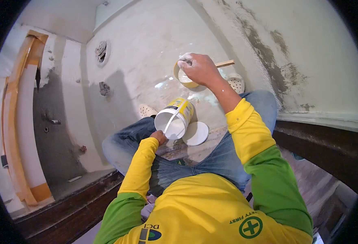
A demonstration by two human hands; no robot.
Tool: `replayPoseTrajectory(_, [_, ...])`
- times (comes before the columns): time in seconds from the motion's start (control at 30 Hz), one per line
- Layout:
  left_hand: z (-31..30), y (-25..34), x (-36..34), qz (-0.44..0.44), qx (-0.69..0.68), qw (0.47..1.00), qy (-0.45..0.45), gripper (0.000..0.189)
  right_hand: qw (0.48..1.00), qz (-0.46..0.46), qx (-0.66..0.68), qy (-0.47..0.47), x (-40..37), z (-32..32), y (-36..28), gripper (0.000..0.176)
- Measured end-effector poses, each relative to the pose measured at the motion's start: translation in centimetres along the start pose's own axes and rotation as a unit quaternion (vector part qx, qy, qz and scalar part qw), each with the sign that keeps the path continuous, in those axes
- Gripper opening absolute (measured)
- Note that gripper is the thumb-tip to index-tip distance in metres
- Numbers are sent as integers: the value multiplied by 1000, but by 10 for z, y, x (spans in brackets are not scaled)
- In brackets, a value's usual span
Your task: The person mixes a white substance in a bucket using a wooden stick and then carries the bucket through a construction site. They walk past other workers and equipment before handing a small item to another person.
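My left hand (159, 137) is closed on the near rim of a white-and-yellow plastic bucket (186, 106). The bucket tips toward me, its white inside showing and its white strap handle (171, 120) lying across the mouth. Beside it lies a round white lid (197, 133). My right hand (199, 68) hovers over a yellow-rimmed bowl (190, 84) with white material inside. Its fingers are curled together and coated in white; whatever they hold is hidden. A flat wooden stick (225, 63) sticks out to the right from behind this hand.
Pale splashes (205, 97) mark the grey floor around the bowl. My perforated clogs (236, 83) flank the work. Drain openings (102, 53) sit to the left. A patchy plastered wall (284, 57) rises on the right, and a dark ledge (317, 140) runs below it.
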State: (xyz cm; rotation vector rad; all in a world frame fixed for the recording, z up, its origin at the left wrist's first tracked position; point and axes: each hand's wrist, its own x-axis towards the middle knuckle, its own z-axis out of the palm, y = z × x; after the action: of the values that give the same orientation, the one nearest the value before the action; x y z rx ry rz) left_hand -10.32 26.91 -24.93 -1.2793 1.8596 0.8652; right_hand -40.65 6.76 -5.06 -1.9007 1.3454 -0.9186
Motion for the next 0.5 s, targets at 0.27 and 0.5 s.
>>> replayPoseTrajectory(0.27, [-34,30,-20,-104,-141,983,45,39,1000,0,0,-7,-6,-15,3,30])
replayPoseTrajectory(0.5, [-69,40,-19,-183,-288,921,187,40,1000,-5,14,2,-9,-24,6,31])
